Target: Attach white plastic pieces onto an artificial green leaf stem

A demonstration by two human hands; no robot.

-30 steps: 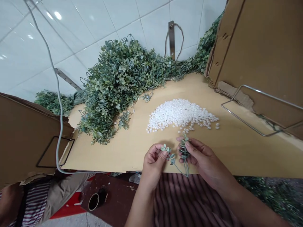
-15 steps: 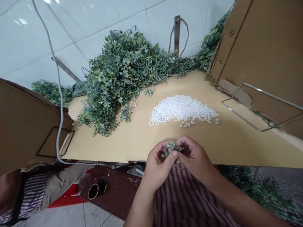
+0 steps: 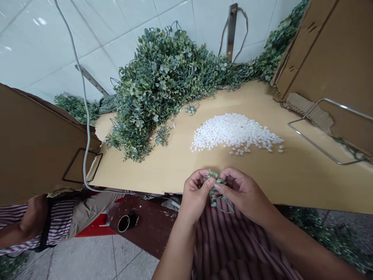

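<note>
Both hands meet at the table's front edge around a small artificial leaf sprig [image 3: 213, 175] with green leaves. My left hand [image 3: 196, 194] is closed, its thumb and fingers pinching the sprig. My right hand [image 3: 240, 190] is closed too, thumb and fingertips on the sprig's other side. A thin green stem loops down below the fingers, in front of the striped brown clothing. Whether a small white piece is hidden between the fingertips I cannot tell. Just beyond the hands lies a heap of small white plastic pieces [image 3: 236, 130], with several loose ones along its near side.
A big pile of artificial greenery [image 3: 166, 74] stands against the tiled wall. Two small loose sprigs lie beside it, one a leafy sprig [image 3: 162, 135]. Cardboard panels [image 3: 335, 66] flank the table [image 3: 140, 175]. A grey cable [image 3: 85, 116] hangs at left, near another person's arm [image 3: 33, 217].
The view has shifted, so the table things sit further right. The sprig has turned in my fingers, and its looped stem now shows below them.
</note>
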